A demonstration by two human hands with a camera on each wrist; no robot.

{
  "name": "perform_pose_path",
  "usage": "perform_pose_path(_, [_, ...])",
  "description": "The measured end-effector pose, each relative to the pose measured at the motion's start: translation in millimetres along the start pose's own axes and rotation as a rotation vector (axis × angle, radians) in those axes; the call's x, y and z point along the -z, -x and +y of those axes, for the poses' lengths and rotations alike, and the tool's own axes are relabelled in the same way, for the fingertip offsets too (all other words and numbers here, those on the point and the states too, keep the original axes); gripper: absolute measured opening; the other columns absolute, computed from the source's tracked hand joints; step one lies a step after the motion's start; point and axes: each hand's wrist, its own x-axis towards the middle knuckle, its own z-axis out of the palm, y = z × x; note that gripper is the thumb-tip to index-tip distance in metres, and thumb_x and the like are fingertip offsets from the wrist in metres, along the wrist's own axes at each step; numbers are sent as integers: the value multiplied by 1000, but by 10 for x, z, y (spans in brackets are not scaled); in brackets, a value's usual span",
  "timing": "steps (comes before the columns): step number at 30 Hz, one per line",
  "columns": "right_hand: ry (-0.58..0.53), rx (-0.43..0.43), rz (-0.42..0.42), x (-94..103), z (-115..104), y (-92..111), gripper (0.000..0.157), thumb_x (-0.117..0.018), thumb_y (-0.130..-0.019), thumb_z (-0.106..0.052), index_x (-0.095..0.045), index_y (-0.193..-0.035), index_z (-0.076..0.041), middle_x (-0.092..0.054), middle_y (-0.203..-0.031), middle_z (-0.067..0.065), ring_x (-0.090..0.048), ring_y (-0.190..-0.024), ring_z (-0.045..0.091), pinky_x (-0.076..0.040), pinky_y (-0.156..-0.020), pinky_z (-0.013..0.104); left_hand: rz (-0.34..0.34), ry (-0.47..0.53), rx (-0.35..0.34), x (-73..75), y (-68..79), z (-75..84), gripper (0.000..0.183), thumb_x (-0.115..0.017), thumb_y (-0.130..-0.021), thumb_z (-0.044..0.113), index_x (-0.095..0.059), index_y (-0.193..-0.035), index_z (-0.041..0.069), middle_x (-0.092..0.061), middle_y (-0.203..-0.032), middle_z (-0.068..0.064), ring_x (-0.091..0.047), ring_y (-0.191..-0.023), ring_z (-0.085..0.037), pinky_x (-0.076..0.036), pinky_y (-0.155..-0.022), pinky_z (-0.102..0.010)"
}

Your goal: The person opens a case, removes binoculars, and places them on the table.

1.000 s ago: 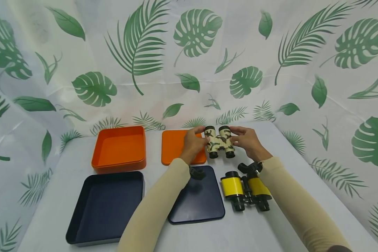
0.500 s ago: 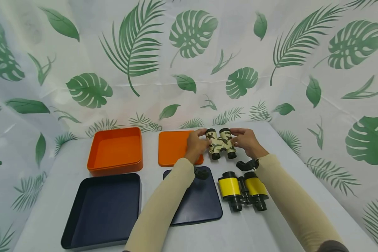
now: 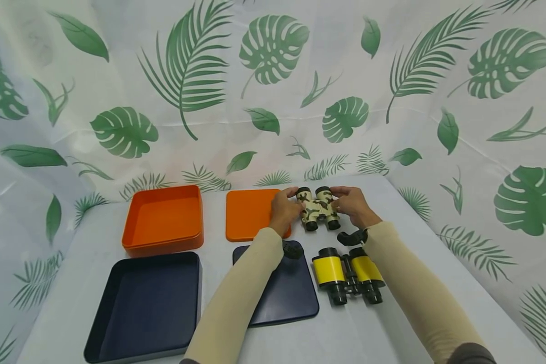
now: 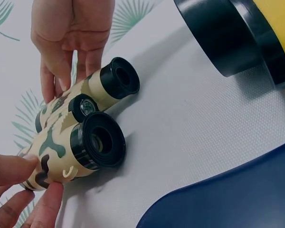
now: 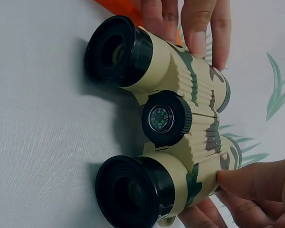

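Both hands hold a pair of camouflage binoculars (image 3: 317, 208) at the back of the table. My left hand (image 3: 285, 208) grips the left barrel, thumb on top and fingers along the side. The right barrel is pinched by my right hand (image 3: 354, 205) the same way. In the right wrist view the binoculars (image 5: 199, 123) show black eyecups and a small compass (image 5: 161, 118) on the centre wheel. Seen from the left wrist, the binoculars (image 4: 61, 137) are at or just above the white cloth; I cannot tell which. Nearer me lie yellow and black binoculars (image 3: 329, 270).
An orange box (image 3: 164, 245) stands at the back left, with a dark blue box (image 3: 193, 298) in front of it. An orange lid (image 3: 245, 215) lies beside my left hand. Under my left forearm is a dark blue lid (image 3: 296, 298). A leaf-print curtain (image 3: 273, 131) rises behind.
The whole head view has shifted slightly left. The camouflage binoculars sit slightly nearer me than a second ago, and both hands keep their hold on them.
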Motion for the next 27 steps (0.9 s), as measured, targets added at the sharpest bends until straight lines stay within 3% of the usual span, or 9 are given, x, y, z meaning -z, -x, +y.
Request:
perform_pose_path(12, [15,-7,6,18,27,25,60,-58,-101,4,-46,-160,-5,-43,-168,18,-49,-148,37,-47,-120,52,-17,-47,8,-59,-21,-25,52,-80,-95,9,-67,-145,17,-67,-146,-6,-57,-143,-28,-46,-121,-44])
perform_pose_path(20, [66,-4,-10,-4,20,20,60,-59,-102,-1,-45,-160,-5,-43,-167,18,-51,-146,37,-46,-120,51,-63,-106,1,-12,3,-2,54,-78,-98,12,-62,-149,15,-64,-151,-8,-55,-145,-26,-45,-122,-43])
perform_pose_path(23, [105,10,9,-8,-1,36,60,-58,-102,-3,-44,-161,-5,-41,-168,19,-48,-149,39,-43,-122,53,-81,-141,-32,9,2,21,54,-77,-98,13,-62,-150,14,-63,-153,-7,-54,-146,-27,-45,-122,-44])
perform_pose_path(27, [207,55,43,-4,-38,69,58,-56,-105,-8,-43,-162,-8,-39,-170,17,-42,-154,41,-39,-124,58,-81,-236,-126,38,-3,54,50,-72,-101,14,-62,-150,15,-62,-153,-7,-59,-138,-28,-50,-116,-45])
